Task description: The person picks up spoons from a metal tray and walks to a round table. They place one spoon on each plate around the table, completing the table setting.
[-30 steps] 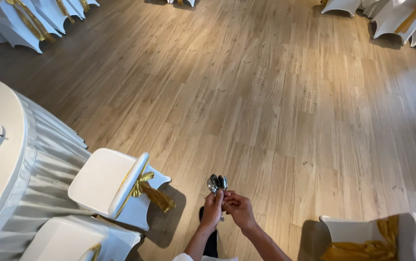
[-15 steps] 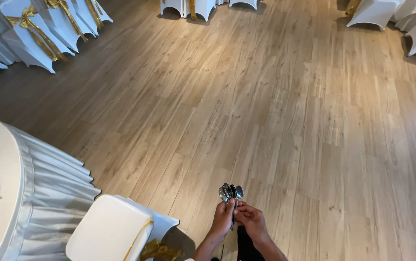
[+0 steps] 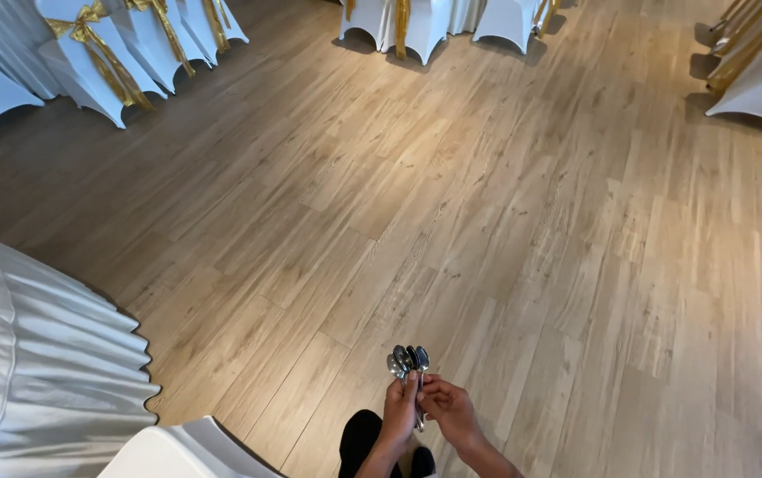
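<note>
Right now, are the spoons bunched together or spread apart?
Bunched: the spoons have their bowls overlapping above the left hand and right hand.

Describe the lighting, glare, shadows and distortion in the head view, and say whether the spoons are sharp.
Head view: daylight from the top leaves a pale glare on the wooden floor, which darkens toward the left; soft shadows lie under the covered chairs; wide-angle bending curves the floor boards and the skirted table; the spoons in the left hand and right hand are small, shiny and slightly soft.
</note>
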